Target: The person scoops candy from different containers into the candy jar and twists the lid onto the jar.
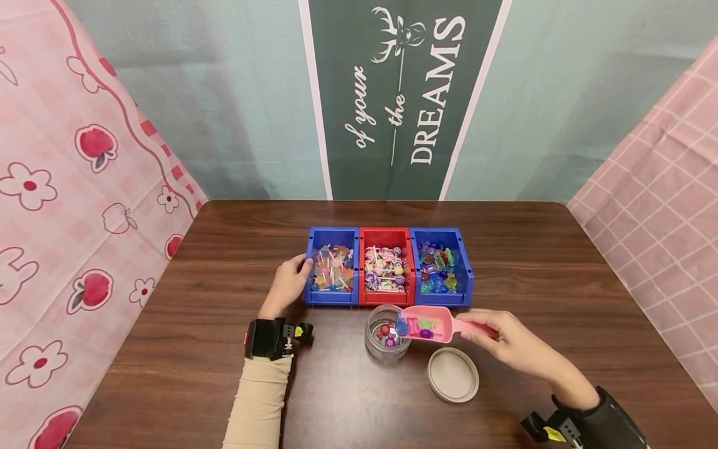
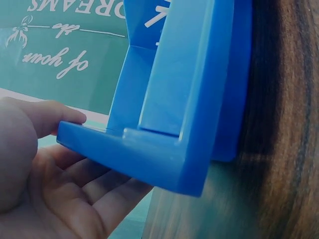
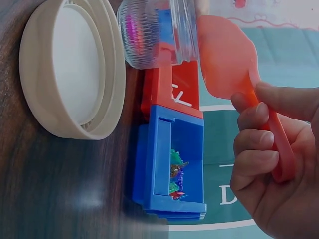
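Note:
My right hand (image 1: 502,340) grips the handle of a pink scoop (image 1: 444,324), with fingers curled round it in the right wrist view. Several wrapped candies (image 1: 417,327) lie in its bowl. The scoop's front edge is over the mouth of a clear glass jar (image 1: 387,357), which holds a few red and purple candies (image 1: 389,340). At the left, my left hand (image 1: 288,285) holds the side wall of a blue bin (image 1: 332,300). In the left wrist view, its thumb lies on the wall's edge and its fingers are on the outer side.
Beside that bin stand a red bin (image 1: 387,299) of lollipops and another blue bin (image 1: 442,300) of wrapped candies. A round beige lid (image 1: 453,375) lies on the brown table (image 1: 348,405), right of the jar. Cloths hang at the back and sides.

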Demonstrator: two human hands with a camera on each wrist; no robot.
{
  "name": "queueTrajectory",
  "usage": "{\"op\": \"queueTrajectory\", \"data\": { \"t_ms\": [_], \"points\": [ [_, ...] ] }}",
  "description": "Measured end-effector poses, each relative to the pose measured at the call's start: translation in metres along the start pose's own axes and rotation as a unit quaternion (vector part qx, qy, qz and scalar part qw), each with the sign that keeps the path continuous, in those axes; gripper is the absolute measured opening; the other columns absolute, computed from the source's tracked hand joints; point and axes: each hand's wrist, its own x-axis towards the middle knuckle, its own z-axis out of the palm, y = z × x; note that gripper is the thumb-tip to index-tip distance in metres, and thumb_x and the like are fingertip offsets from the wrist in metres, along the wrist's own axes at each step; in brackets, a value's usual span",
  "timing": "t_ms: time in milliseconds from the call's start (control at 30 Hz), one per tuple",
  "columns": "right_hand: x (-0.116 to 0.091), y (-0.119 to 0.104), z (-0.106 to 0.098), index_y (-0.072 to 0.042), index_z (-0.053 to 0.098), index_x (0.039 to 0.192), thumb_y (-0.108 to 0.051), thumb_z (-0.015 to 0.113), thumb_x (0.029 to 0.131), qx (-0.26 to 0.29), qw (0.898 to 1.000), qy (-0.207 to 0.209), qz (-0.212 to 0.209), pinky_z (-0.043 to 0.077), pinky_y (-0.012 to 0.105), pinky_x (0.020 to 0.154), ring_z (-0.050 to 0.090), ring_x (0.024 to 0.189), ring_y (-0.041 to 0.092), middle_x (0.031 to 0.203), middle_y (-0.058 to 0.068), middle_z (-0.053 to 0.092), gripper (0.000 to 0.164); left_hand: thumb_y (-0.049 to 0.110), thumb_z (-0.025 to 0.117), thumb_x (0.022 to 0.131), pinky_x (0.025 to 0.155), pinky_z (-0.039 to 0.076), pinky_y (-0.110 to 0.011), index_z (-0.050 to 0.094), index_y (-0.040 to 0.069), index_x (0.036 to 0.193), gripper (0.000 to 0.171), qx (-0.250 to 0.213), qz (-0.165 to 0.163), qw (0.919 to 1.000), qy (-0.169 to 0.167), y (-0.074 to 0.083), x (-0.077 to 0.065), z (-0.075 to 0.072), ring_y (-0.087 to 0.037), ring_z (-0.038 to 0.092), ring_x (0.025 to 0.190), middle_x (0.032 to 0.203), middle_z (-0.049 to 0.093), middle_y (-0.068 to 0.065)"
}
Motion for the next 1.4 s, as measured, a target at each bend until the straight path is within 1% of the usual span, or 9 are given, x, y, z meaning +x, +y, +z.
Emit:
{"op": "queueTrajectory", "data": {
  "t_ms": [167,267,400,500,567,767,933,1100,1400],
  "points": [
    [0.000,-0.001,-0.002,0.002,0.069,0.101,0.001,0.069,0.078,-0.004,1.000,-0.002,-0.007,0.044,0.018,0.054,0.050,0.072,0.002,0.092,0.017,0.071,0.023,0.017,0.044,0.099,0.095,0.046,-0.054,0.052,-0.009,0.128,0.040,0.008,0.017,0.9997,0.017,0.001,0.001,0.002,-0.034,0.057,0.103,0.118,0.062,-0.029],
    [0.000,-0.002,-0.003,0.002,0.069,0.101,0.000,0.070,0.078,0.003,1.000,-0.004,0.005,0.042,0.018,0.050,0.049,0.068,0.001,0.090,0.016,0.071,0.023,0.017,0.043,0.099,0.095,0.047,-0.053,0.051,-0.009,0.129,0.040,0.004,0.011,0.9998,0.017,0.002,0.000,0.002,-0.033,0.057,0.102,0.118,0.062,-0.029],
    [0.001,-0.004,-0.006,0.000,0.070,0.100,-0.002,0.071,0.077,0.006,1.000,-0.008,0.018,0.040,0.017,0.045,0.046,0.061,0.000,0.083,0.008,0.070,0.023,0.017,0.043,0.099,0.095,0.047,-0.053,0.050,-0.008,0.130,0.041,0.001,0.005,0.9999,0.015,0.002,0.000,0.002,-0.032,0.057,0.102,0.120,0.061,-0.028],
    [0.004,-0.006,-0.008,-0.003,0.071,0.097,-0.003,0.073,0.076,-0.007,1.000,-0.005,0.015,0.039,0.017,0.043,0.044,0.057,-0.001,0.077,0.002,0.067,0.021,0.018,0.043,0.099,0.095,0.047,-0.053,0.050,-0.008,0.130,0.041,0.003,0.005,0.9999,0.013,0.000,0.000,0.002,-0.033,0.057,0.102,0.120,0.061,-0.028],
    [0.006,-0.007,-0.009,-0.004,0.071,0.095,-0.002,0.074,0.074,-0.013,1.000,-0.001,0.012,0.039,0.016,0.043,0.044,0.056,-0.001,0.074,-0.001,0.066,0.021,0.018,0.043,0.099,0.095,0.047,-0.053,0.050,-0.008,0.130,0.041,0.003,0.006,0.9999,0.011,0.000,0.000,0.002,-0.033,0.057,0.102,0.119,0.061,-0.028],
    [0.014,-0.014,-0.015,-0.010,0.073,0.089,-0.009,0.077,0.072,-0.021,1.000,0.007,0.006,0.040,0.017,0.042,0.046,0.054,-0.001,0.067,-0.006,0.063,0.017,0.019,0.043,0.099,0.094,0.047,-0.053,0.049,-0.008,0.131,0.043,-0.002,0.001,1.0000,0.005,0.000,0.001,0.002,-0.033,0.056,0.100,0.119,0.060,-0.028],
    [0.020,-0.021,-0.016,-0.011,0.074,0.087,-0.012,0.078,0.072,-0.022,0.999,0.020,0.012,0.041,0.017,0.040,0.046,0.053,-0.001,0.066,-0.006,0.065,0.016,0.019,0.042,0.100,0.094,0.047,-0.053,0.049,-0.008,0.131,0.042,-0.006,0.001,1.0000,0.005,0.000,0.001,0.002,-0.033,0.056,0.101,0.120,0.060,-0.029],
    [0.023,-0.026,-0.018,-0.009,0.074,0.086,-0.011,0.079,0.071,-0.012,1.000,0.021,0.015,0.042,0.018,0.039,0.049,0.054,0.001,0.069,-0.002,0.069,0.017,0.019,0.042,0.100,0.095,0.046,-0.054,0.048,-0.008,0.132,0.043,-0.011,-0.002,0.9999,0.002,0.000,0.001,0.002,-0.033,0.056,0.103,0.122,0.059,-0.029],
    [0.024,-0.031,-0.019,-0.010,0.074,0.086,-0.011,0.080,0.070,-0.018,0.999,0.020,0.023,0.044,0.020,0.040,0.051,0.055,0.002,0.070,-0.001,0.071,0.018,0.019,0.043,0.099,0.094,0.047,-0.053,0.049,-0.008,0.131,0.042,-0.004,0.003,1.0000,0.006,-0.001,0.001,0.002,-0.033,0.056,0.100,0.119,0.061,-0.029]
  ]
}}
